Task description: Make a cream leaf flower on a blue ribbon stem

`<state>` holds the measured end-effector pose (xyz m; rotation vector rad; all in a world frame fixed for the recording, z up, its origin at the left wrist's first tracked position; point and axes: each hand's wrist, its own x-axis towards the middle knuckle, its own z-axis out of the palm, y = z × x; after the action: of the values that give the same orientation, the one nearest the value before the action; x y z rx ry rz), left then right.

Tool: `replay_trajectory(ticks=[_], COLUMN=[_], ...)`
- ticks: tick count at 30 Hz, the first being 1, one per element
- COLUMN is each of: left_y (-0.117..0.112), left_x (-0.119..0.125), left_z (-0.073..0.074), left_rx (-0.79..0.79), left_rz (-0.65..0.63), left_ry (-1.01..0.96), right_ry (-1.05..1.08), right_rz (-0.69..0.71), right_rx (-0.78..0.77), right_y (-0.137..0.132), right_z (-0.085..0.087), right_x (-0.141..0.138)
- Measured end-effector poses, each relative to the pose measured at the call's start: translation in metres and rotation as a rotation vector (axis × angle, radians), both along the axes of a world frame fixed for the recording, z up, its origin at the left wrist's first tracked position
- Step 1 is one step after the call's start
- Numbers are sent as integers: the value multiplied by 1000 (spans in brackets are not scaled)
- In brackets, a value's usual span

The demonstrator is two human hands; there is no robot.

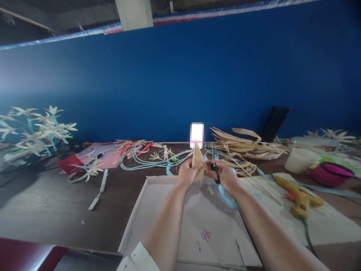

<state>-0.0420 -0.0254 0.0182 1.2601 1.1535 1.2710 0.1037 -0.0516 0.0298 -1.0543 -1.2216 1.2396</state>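
Observation:
Over a white cardboard tray (160,210), my left hand (186,175) pinches an upright piece of pale tan dried husk (198,160). A pair of scissors with black handles (216,174) is in my right hand (225,177), its blades pointing up and away beside the husk. The fingertips of my right hand are close to the husk's right edge; whether they touch it I cannot tell. A light blue ribbon (229,199) hangs below my right wrist onto the tray. A blurred white patch hides what is just above the husk.
More dried husks (248,145) lie behind my right hand. On the right are a yellow glue gun (299,194) with its cord, a white cup (301,160) and a pink bowl (329,175). Pale blue tubing (135,163) and husk flowers (42,128) are to the left.

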Motion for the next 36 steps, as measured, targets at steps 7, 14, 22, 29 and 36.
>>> replay_trajectory(ticks=[7,14,22,29,36], left_y=[4,6,5,-4,-4], left_x=[-8,-10,1,14,8], left_z=[5,3,-10,-11,-2], left_rx=[-39,-46,-5,-64,90], left_rz=[127,137,18,-120,33], left_ry=[-96,-51,-40,-152,-144], right_ry=[-42,-138,22,32,107], right_rz=[-91,-239,-82,-36,-150], right_rx=[-32,-5,27,70,51], right_y=[3,6,4,2,5], right_z=[-6,-6,-6,-3,-7], right_x=[1,7,2,-2,2])
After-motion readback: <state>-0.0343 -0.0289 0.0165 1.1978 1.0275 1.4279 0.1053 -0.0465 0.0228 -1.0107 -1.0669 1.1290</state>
